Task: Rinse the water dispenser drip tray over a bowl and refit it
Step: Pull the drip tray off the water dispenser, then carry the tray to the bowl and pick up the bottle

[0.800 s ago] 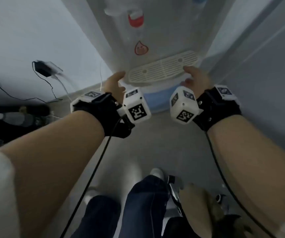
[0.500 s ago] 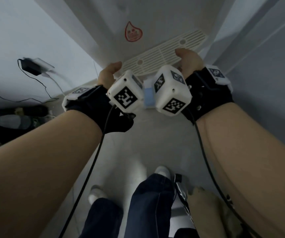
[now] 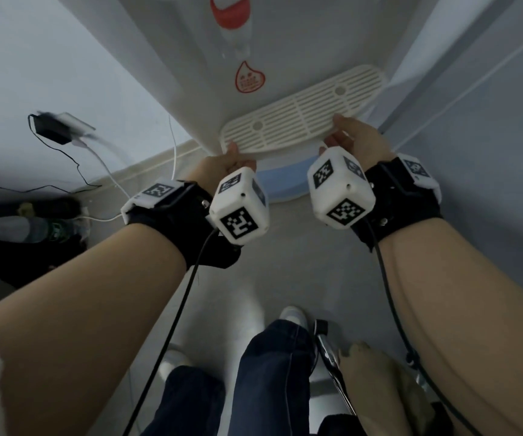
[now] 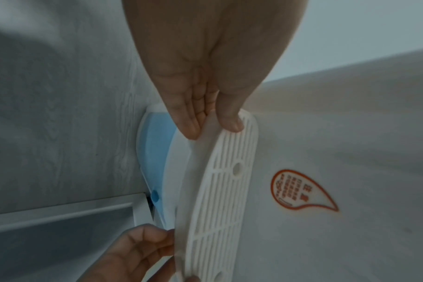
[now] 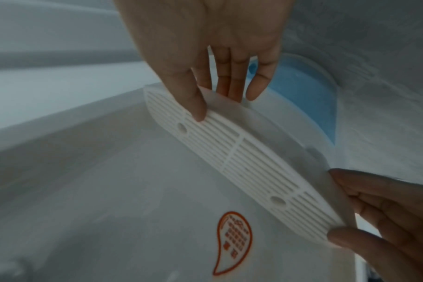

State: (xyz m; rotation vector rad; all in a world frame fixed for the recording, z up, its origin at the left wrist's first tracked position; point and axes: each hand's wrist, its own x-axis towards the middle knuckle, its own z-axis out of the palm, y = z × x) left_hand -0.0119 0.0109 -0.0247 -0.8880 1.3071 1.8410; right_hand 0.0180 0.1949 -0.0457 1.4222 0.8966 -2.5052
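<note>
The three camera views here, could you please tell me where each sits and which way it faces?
Head: worn on the head, looking down at the drip tray; both forearms, left hand, right hand and legs show.
Left wrist: looks along the left hand at the tray's end.
Right wrist: looks along the right hand at the other end.
Shared: every view shows the tray and the orange sticker.

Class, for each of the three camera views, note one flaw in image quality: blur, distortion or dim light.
Head view: wide-angle bending of walls, and the charger is smeared. Left wrist view: dim, the left hand soft, the drip tray sharper. Right wrist view: dim and grainy, the right hand blurred.
</note>
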